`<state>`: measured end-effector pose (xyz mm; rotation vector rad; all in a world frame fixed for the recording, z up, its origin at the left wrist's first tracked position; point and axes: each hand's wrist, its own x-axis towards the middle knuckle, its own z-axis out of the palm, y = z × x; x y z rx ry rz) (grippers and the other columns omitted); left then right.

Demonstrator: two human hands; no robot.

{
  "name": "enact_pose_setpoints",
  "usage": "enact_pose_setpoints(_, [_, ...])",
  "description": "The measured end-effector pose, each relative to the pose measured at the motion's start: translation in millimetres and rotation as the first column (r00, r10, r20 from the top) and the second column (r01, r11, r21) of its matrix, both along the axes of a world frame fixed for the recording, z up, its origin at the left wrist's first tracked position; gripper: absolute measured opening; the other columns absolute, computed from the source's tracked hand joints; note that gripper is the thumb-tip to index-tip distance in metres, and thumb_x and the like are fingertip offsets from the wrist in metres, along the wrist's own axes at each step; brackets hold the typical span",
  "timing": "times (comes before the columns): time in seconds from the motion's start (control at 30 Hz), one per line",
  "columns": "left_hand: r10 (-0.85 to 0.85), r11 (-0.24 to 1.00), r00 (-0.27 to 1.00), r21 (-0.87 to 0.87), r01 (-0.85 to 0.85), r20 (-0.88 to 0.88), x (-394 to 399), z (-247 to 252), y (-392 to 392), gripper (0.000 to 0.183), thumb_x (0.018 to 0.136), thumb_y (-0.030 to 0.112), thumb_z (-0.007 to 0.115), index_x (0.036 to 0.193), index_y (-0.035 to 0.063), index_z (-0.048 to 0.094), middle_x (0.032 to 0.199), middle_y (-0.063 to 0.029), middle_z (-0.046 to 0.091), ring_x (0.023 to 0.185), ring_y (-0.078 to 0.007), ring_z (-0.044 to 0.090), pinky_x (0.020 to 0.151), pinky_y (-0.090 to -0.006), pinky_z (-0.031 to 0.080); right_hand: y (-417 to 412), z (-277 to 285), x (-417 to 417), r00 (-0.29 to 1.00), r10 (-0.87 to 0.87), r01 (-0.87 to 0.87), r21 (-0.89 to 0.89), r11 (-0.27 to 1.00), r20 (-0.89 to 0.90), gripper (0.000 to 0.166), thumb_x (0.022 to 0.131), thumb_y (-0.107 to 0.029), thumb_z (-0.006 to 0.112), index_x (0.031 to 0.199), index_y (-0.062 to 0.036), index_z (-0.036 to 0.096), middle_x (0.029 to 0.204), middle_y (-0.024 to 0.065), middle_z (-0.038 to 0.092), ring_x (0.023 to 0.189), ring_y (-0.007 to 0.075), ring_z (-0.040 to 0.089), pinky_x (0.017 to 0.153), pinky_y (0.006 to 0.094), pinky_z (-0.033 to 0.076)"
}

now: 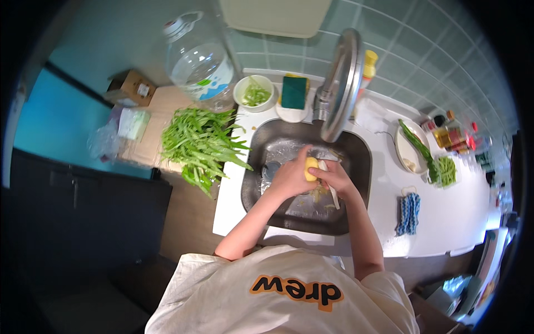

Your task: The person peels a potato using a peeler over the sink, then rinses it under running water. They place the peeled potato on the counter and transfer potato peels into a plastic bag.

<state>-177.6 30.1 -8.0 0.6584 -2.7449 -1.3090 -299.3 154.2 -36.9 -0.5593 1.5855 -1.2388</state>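
Observation:
Over the sink (pixel 358 183), my left hand (pixel 292 177) grips a pale yellow peeled potato (pixel 311 168). My right hand (pixel 336 177) holds a white-handled peeler (pixel 335 197) against the potato's right side; its blade is hidden by the fingers and the potato. Below the hands, strips of peel (pixel 319 194) lie on the wet sink floor. A round drain strainer (pixel 271 170) sits at the sink's left, partly beside my left wrist.
A tall faucet (pixel 344 83) arches over the sink's back edge. Leafy greens (pixel 200 144) overhang the counter at left, near a water bottle (pixel 202 67). A bowl (pixel 254 106) and a green scouring pad (pixel 293 92) stand behind. At right are a plate (pixel 402 156) and a blue cloth (pixel 408 213).

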Motion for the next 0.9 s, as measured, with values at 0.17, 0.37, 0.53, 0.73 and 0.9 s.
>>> enact_pose_setpoints(0.17, [-0.002, 0.985, 0.987, 0.169, 0.029, -0.16, -0.6, -8.1, 4.8, 0.07, 0.065, 0.027, 0.078, 0.121, 0.007, 0.041, 0.096, -0.02, 0.065, 0.092, -0.0371, 0.065, 0.078, -0.0385, 0.052, 10.7, 13.5, 4.7, 0.994, -0.096, 0.098, -0.033, 0.995, 0.055, 0.032, 0.078, -0.032, 0.075, 0.083, -0.0037, 0.061, 0.062, -0.0014, 0.055, 0.047, 0.0045, 0.045, 0.042, 0.021, 0.033])
enact_pose_setpoints(0.37, [0.0, 0.982, 0.999, 0.188, 0.01, -0.052, 7.0, -36.5, -4.5, 0.065, 0.066, 0.028, 0.079, 0.116, 0.0045, 0.046, 0.101, -0.0182, 0.063, 0.091, -0.0309, 0.065, 0.077, -0.0386, 0.051, 20.1, 10.1, -13.8, 0.933, -0.25, 0.25, -0.03, 0.968, -0.261, 0.025, 0.08, -0.026, 0.072, 0.088, -0.0031, 0.069, 0.069, -0.0003, 0.062, 0.055, 0.0072, 0.055, 0.047, 0.0246, 0.044])
enact_pose_setpoints(0.53, [0.329, 0.333, 0.942, 0.925, -0.183, 0.068, 21.0, -29.4, -22.2, 0.045, 0.085, 0.026, 0.067, 0.119, 0.0069, 0.045, 0.091, -0.0096, 0.057, 0.074, -0.0212, 0.063, 0.059, -0.0346, 0.057, 9.7, 107.9, -91.2, 0.734, -0.57, 0.398, -0.445, 0.802, -0.37, 0.014, 0.086, -0.017, 0.064, 0.093, -0.0041, 0.066, 0.07, -0.0019, 0.061, 0.049, 0.0031, 0.048, 0.041, 0.0193, 0.034])
enact_pose_setpoints(0.73, [0.456, -0.076, 0.864, 0.977, -0.202, 0.214, 30.6, -42.5, -45.8, 0.03, 0.089, 0.032, 0.06, 0.105, 0.0089, 0.049, 0.09, -0.0106, 0.061, 0.076, -0.0224, 0.064, 0.063, -0.0356, 0.058, -88.0, 306.3, -114.2, 0.104, -0.668, 0.01, -0.671, 0.741, -0.737, 0.025, 0.082, -0.022, 0.066, 0.102, -0.007, 0.066, 0.082, 0.0066, 0.066, 0.067, 0.0166, 0.061, 0.061, 0.0287, 0.048])
enact_pose_setpoints(0.9, [0.408, -0.219, 0.882, 0.963, -0.154, 0.234, 27.8, -32.8, -39.4, 0.039, 0.089, 0.045, 0.053, 0.1, 0.0087, 0.057, 0.091, -0.0097, 0.064, 0.077, -0.0227, 0.064, 0.065, -0.0383, 0.056, -168.2, 407.8, -135.2, -0.506, -0.594, -0.153, -0.612, 0.776, -0.626, 0.035, 0.08, -0.038, 0.066, 0.104, -0.0128, 0.065, 0.101, 0.0105, 0.063, 0.091, 0.0324, 0.062, 0.076, 0.0403, 0.051])
